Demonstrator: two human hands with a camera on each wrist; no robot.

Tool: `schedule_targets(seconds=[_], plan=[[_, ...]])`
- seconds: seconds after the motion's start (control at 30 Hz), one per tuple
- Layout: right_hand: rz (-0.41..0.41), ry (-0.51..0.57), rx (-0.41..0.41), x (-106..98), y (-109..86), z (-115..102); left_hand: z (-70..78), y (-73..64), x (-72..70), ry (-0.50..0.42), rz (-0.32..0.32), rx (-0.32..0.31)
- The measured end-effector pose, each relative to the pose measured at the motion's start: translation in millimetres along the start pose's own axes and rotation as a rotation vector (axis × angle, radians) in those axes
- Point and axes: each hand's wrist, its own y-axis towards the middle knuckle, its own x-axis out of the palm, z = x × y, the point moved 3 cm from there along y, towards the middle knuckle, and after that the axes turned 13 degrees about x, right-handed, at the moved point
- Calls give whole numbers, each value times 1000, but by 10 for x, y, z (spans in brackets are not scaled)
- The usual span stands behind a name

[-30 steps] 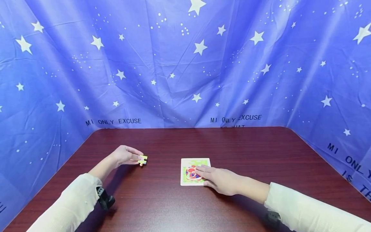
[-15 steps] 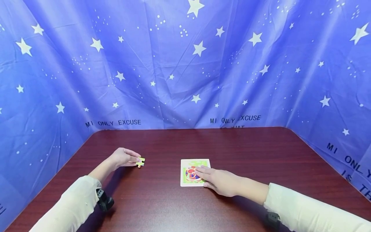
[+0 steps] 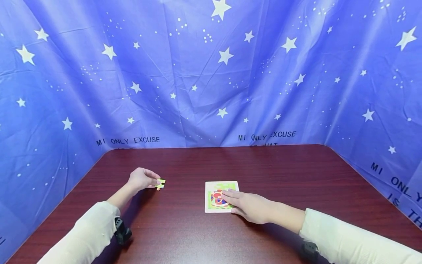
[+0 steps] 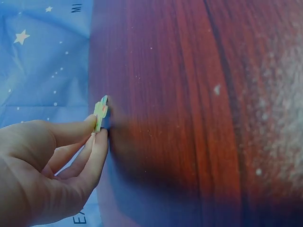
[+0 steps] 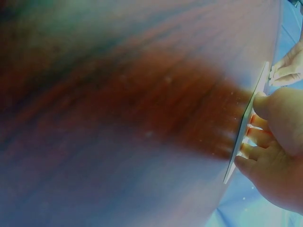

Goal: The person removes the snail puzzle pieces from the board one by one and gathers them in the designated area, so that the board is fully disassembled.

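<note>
My left hand (image 3: 141,178) pinches a small yellow-green jigsaw piece (image 3: 160,183) between thumb and fingers, left of centre in the head view. In the left wrist view the same jigsaw piece (image 4: 100,114) shows nearly edge-on at the fingertips, close over the table, with a dark shadow beside it. A square puzzle board (image 3: 211,186) with a pale frame and a green, red and blue picture lies flat at the middle. Across its right part rests my right hand (image 3: 253,207), fingers extended, hiding some of the picture. The right wrist view has the board (image 5: 242,131) edge-on under those fingertips.
The dark red wooden table (image 3: 184,234) has a far edge against a blue curtain (image 3: 184,73) with white stars and printed letters. A black wrist camera (image 3: 122,231) hangs under the left sleeve, and another wrist camera (image 3: 310,250) under the right.
The left hand with the jigsaw piece has shifted slightly left, away from the board, while its forearm has swung a little right. The right hand stays on the board.
</note>
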Motion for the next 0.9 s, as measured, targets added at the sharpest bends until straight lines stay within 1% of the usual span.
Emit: schedule_targets(seconds=[0.1,0.27,0.37,0.5,0.83,0.9], plan=[[-24,12,18,-32,-1,-18,21,17,3,83,17,10],[-34,3,35,-36,3,-10,59,57,5,211,16,43],[-38,11,48,-31,4,-8,73,86,13,258,17,59],[-52,24,66,-17,12,-3,87,118,24,294,14,80],[-48,11,62,3,26,3,94,156,54,367,14,141],[-49,11,63,8,27,8,98,159,57,365,11,144]])
